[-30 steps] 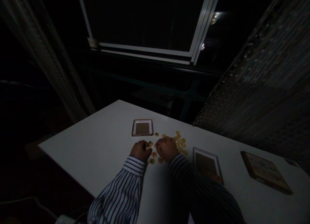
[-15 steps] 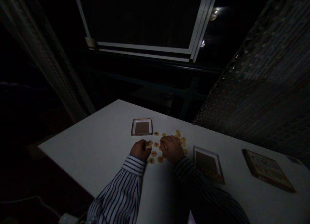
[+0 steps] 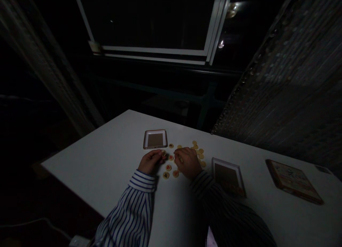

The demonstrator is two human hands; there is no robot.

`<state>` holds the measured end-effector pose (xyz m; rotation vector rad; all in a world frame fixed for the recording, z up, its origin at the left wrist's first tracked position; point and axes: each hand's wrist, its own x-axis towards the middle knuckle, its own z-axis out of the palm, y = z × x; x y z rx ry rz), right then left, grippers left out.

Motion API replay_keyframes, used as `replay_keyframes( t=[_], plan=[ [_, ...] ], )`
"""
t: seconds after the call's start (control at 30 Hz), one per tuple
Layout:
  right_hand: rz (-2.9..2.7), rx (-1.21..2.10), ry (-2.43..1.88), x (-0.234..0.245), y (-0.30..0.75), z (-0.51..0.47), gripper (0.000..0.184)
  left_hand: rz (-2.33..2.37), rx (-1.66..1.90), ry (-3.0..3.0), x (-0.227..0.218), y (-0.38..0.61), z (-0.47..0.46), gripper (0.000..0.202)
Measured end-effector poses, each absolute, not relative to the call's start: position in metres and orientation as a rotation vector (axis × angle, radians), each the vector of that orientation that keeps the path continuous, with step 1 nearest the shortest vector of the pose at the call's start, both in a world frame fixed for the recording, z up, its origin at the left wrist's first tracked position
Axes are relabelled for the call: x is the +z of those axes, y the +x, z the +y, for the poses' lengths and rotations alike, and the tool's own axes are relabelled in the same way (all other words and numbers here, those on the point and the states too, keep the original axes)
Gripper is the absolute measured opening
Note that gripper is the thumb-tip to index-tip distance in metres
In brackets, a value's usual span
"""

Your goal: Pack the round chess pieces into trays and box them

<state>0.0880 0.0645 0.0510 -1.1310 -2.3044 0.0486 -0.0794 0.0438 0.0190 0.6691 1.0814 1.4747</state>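
Round, pale xiangqi pieces lie scattered on the white table (image 3: 101,159), some showing red or black characters. My left hand (image 3: 149,162) pinches a xiangqi piece (image 3: 164,153) between thumb and fingers, just in front of a shallow open tray (image 3: 144,142). Curled over the middle of the spread, my right hand (image 3: 187,162) has a pale disc (image 3: 181,160) showing at its fingers, and its palm hides several pieces. Between the hands are a red-marked piece (image 3: 171,157) and another red one (image 3: 168,167). A black-marked piece (image 3: 166,175) rests nearest me.
Right of my right forearm stands a second shallow tray (image 3: 242,181), dark inside. Farther right lies a flat box with a printed top (image 3: 295,179). A bead curtain (image 3: 267,97) hangs along the right, and a window frame (image 3: 155,51) is behind the table.
My left hand has lifted a little, tilting the piece in its fingers. The right hand stays over the pieces, nearly unmoved. The whole view has shifted slightly.
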Motion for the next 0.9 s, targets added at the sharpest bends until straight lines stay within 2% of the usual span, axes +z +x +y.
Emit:
replay_keyframes(
  t=[0.47, 0.67, 0.9],
  plan=[
    [-2.265, 0.079, -1.124, 0.0513, 0.0904, 0.0653, 0.016, 1.05, 1.49, 0.608, 0.0245, -0.0782, 0.0399, 0.036],
    [-2.262, 0.09, -1.116, 0.052, 0.0904, 0.0656, 0.017, 1.003, 1.54, 0.665, 0.0211, -0.076, 0.0401, 0.05],
    [-2.264, 0.081, -1.123, 0.0539, 0.0905, 0.0645, 0.018, 1.205, 1.614, 0.961, 0.0164, -0.0737, 0.0426, 0.044]
  ],
)
